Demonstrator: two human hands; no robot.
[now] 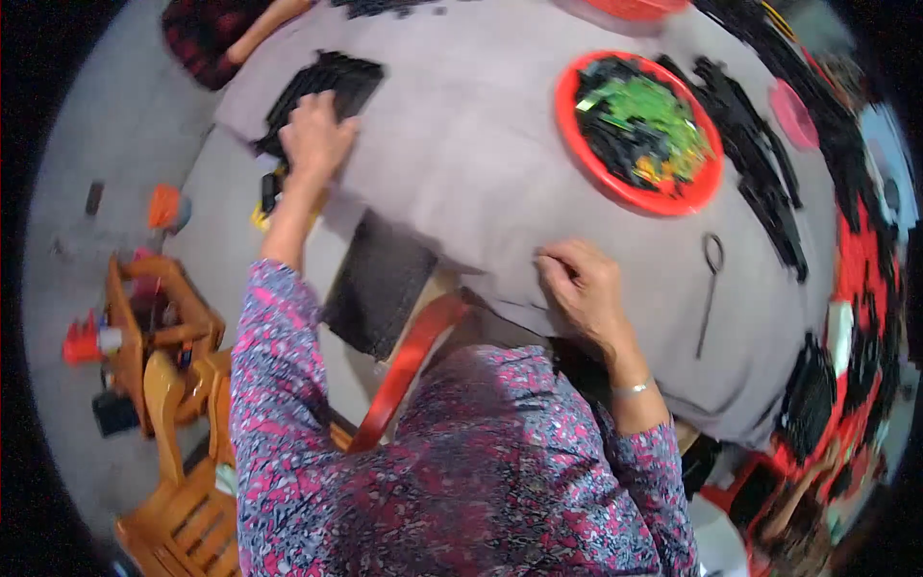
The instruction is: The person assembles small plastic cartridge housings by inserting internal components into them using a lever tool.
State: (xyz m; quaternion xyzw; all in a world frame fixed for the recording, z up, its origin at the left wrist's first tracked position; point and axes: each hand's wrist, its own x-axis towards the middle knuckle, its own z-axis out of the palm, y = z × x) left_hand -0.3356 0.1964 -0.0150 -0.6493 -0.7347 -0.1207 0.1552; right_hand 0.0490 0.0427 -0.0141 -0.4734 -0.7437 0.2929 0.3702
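Note:
My left hand (317,139) reaches to the table's far left and lies on a stack of flat black pieces (332,85). Its fingers are apart over the pieces, with the tips partly lost among them. Near the table's front edge, my right hand (585,288) rests on the grey cloth (461,163) with its fingers curled in and the thumb close to them. Nothing shows in that hand. To its far right sits a round red tray (567,125) heaped with black, green and a few yellow small pieces. A thin dark metal rod with a loop at one end (710,293) lies right of my right hand.
Long black strips (745,154) lie beyond the tray, beside a pink dish (793,113). Another red container (635,8) stands at the far edge. A dark box (380,284) and a red curved band (409,375) are below the table's front. Wooden chairs (183,471) stand left. Other people sit around.

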